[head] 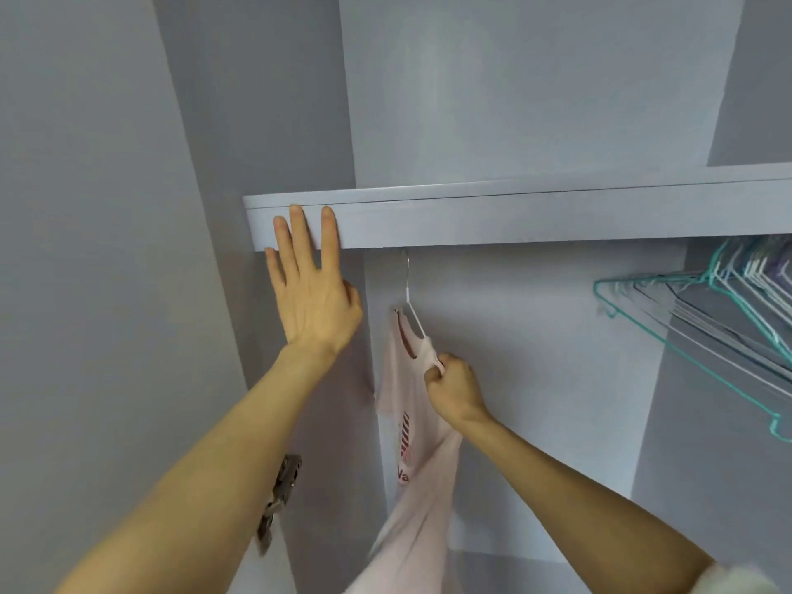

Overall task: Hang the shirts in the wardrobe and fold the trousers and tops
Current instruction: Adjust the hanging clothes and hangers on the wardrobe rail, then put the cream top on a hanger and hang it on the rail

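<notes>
A pale pink shirt (400, 405) with red print hangs on a white wire hanger (409, 302) inside the grey wardrobe. The hanger's hook goes up behind the shelf's front board (514, 220), so the rail is hidden. My right hand (456, 390) is shut on the shirt's shoulder and the hanger's end. My left hand (310, 289) is flat and open, with its fingers spread against the left end of the shelf board. The shirt's lower part trails down toward the bottom of the view.
Several empty teal and white hangers (703, 302) hang bunched at the right of the same compartment. The wardrobe's left side panel (265, 122) and a metal door hinge (280, 495) are near my left forearm. An empty shelf space lies above the board.
</notes>
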Available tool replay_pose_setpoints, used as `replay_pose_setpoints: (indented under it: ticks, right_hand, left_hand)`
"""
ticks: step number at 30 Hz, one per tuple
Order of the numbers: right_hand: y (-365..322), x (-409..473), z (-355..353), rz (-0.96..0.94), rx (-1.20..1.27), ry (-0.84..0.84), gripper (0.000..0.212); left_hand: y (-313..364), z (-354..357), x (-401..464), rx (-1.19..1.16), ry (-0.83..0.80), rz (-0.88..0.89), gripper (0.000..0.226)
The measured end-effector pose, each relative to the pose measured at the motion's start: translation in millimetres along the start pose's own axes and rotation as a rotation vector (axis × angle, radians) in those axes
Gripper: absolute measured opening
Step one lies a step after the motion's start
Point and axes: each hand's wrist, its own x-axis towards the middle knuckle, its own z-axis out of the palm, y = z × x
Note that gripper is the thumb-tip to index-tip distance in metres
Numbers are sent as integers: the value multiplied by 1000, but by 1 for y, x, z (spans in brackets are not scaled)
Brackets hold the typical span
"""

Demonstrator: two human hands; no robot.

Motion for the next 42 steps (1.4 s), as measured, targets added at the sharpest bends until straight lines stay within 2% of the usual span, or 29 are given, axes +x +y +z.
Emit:
replay_pose_setpoints:
  ticks: [1, 5, 11, 17, 21, 28, 34, 37, 42]
  right_hand:
    - [-3, 5, 9, -31, -18, 27, 17]
    - [-11, 34, 42, -91, -111, 81, 29]
    - [-23, 80, 82, -51, -158, 18, 32]
    - [-26, 97, 95, -70, -66, 4, 42]
    - [-36, 99, 98, -73, -64, -97, 41]
    - [-30, 49, 93, -117, 22, -219, 35]
    - [-21, -9, 35, -161, 17, -310, 44]
    - [-16, -42, 5, -271, -35, -314, 39]
    - [-5, -102, -24, -521, -136, -328, 31]
  left_hand:
    - [-3, 4, -1, 16, 10, 6, 85]
    - [-12, 17, -3, 28, 55, 44, 90]
    - [-16, 22, -1, 31, 71, 69, 94]
    - [-19, 17, -1, 52, 50, 92, 94]
    - [-19, 13, 0, 60, 25, 85, 93]
    - [-14, -1, -8, -18, -69, 42, 88]
    - [-8, -20, -49, -105, -284, -66, 76]
    - [0, -38, -78, -137, -346, -97, 67]
    - [17, -86, -148, -94, -334, -195, 49]
